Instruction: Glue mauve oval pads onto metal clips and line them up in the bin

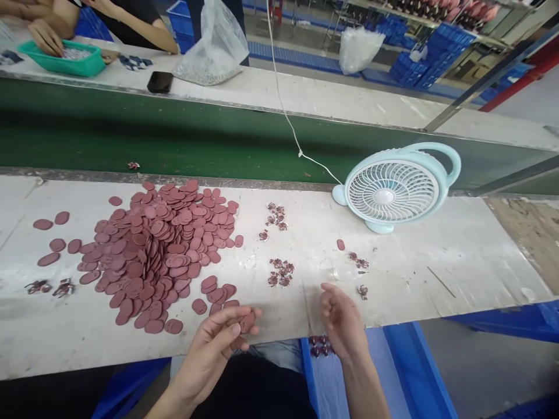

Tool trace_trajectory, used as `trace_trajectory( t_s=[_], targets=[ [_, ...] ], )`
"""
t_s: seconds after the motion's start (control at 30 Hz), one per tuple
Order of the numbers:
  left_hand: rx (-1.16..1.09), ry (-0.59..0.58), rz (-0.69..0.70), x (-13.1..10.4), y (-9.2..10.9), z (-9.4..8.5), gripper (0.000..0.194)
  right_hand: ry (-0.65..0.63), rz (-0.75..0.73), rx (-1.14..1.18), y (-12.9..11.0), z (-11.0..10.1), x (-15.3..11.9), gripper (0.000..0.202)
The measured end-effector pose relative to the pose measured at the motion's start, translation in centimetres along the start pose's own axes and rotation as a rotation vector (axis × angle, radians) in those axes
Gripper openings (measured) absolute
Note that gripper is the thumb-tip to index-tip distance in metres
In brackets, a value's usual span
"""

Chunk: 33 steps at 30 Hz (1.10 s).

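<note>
At the table's front edge, my left hand (213, 349) pinches a reddish oval piece (247, 323) between thumb and fingers. My right hand (343, 320) is raised to the right of it, fingers curled and apart, with nothing visible in it. A big heap of reddish oval pieces (161, 238) covers the left part of the white table (305, 233). Small dark red and white parts (280, 272) lie in a cluster beyond and between my hands. More such parts (362, 292) are just past my right hand. One loose oval (340, 245) lies near them.
A light blue fan (393, 189) stands at the back right, its white cord (283, 110) running upward. Below the front edge is a blue bin (419, 366). Beyond the green strip (196, 139), a person's hand (46, 39) reaches into a green tray (82, 65).
</note>
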<state>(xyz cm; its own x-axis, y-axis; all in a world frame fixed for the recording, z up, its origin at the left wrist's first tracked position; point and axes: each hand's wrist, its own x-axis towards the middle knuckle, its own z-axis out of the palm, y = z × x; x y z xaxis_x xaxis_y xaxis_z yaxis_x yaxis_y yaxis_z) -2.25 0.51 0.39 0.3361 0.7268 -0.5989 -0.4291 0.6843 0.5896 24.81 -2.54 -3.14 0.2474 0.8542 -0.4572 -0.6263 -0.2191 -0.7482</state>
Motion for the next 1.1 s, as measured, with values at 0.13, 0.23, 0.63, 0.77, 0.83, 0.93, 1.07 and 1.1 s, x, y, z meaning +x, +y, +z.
trace_trajectory(
  t_s=[0.13,0.23,0.63,0.77,0.83,0.93,1.07,1.1],
  targets=[
    [-0.103,-0.048,-0.052,0.2,-0.6,-0.6,0.024,-0.115,-0.008,0.392,-0.9,-1.1,1.8,0.060],
    [-0.162,-0.116,-0.065,0.2,-1.0,-0.5,0.023,-0.200,0.038,0.616,-1.8,-0.7,3.4,0.044],
    [-0.261,-0.197,-0.059,-0.5,-1.8,2.0,0.023,-0.123,-0.135,-0.019,0.0,8.4,-5.5,0.039],
    [-0.271,-0.185,-0.042,-0.8,-2.2,2.6,0.024,-0.084,-0.473,-0.286,1.1,9.8,-6.6,0.021],
    [-0.270,-0.179,-0.034,-0.9,-2.3,2.6,0.026,-0.074,-0.577,-0.328,1.6,10.0,-6.6,0.022],
    [-0.271,-0.169,-0.033,-1.0,-2.2,2.7,0.026,0.001,-0.624,-0.389,2.0,10.1,-6.6,0.024],
    [-0.274,-0.179,-0.032,-1.0,-2.1,2.6,0.026,0.047,-0.610,-0.416,2.2,10.2,-6.7,0.023],
    [-0.273,-0.184,-0.030,-1.0,-2.1,2.6,0.026,0.046,-0.614,-0.424,2.2,10.2,-6.7,0.023]
  ],
)
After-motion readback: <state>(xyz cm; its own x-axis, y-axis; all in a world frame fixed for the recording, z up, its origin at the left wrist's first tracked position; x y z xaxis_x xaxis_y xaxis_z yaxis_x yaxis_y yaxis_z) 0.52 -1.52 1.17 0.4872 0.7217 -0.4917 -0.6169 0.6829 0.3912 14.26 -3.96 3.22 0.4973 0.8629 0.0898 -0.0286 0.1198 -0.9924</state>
